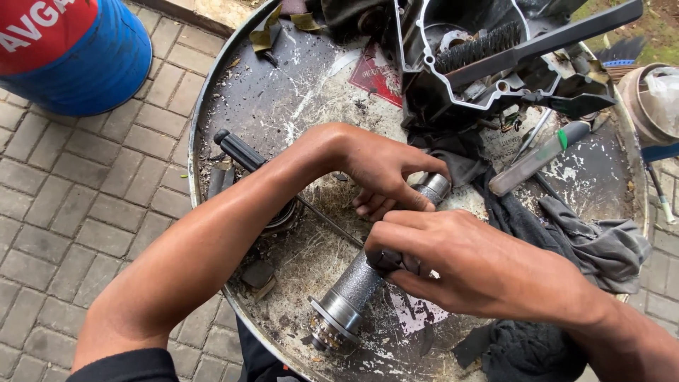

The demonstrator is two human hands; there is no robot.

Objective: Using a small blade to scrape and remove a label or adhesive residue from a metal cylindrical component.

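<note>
A grey metal shaft [351, 291] lies slanted across a round drum top [272, 106], its flanged end with bearing toward me at the lower left. My left hand [378, 166] reaches across and grips the shaft's far polished end [433, 187]. My right hand [453, 258] is closed over the shaft's middle, fingers pressing a small dark piece against it. Both forearms cross the lower part of the view.
A black engine casing [488, 71] with a brush in it stands at the back. A dark grey rag [587, 240] lies to the right, a green-tipped tool [534, 159] above it. A screwdriver with black handle [240, 150] lies left. A blue barrel [78, 60] stands on paving.
</note>
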